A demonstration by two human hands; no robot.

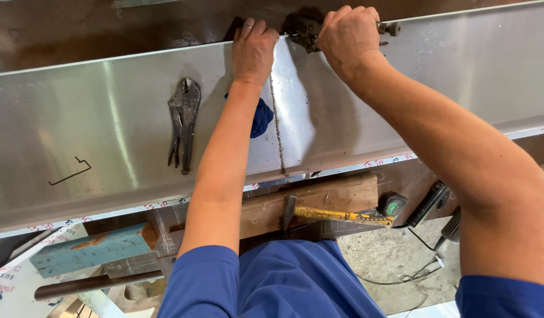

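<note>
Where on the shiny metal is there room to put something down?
The metal sheet is bare left of the locking pliers, and right of the right hand. It is crowded between the left hand, blue cloth and chain.

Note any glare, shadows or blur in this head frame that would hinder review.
Head view: sharp throughout; the steel sheet carries soft glare streaks, not blown out; the left hand and right hand cast dark shadows at the top edge, obscuring the clamp tool; the locking pliers read clearly; edges bend slightly, wide-angle.
</note>
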